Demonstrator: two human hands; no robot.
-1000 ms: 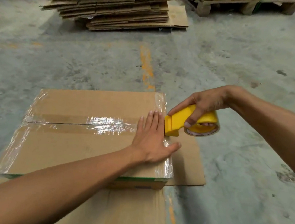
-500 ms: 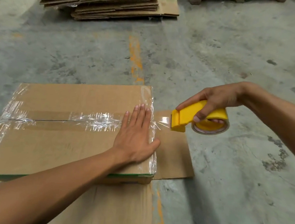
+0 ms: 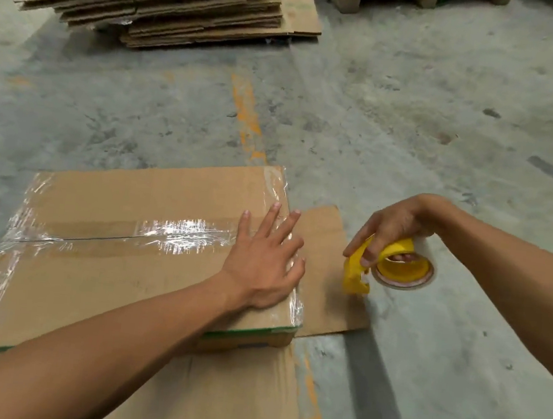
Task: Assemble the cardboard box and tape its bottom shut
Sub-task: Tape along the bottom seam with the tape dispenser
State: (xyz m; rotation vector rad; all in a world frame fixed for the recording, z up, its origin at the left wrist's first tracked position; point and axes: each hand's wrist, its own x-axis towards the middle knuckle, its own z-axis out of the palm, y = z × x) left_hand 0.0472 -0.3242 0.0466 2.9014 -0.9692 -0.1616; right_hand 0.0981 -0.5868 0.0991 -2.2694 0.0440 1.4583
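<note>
At the frame's centre, the taped cardboard box (image 3: 118,253) is pressed flat under the open, spread left hand (image 3: 264,259), while a yellow tape dispenser (image 3: 387,265) is gripped by the right hand (image 3: 393,226) just beside it.
</note>
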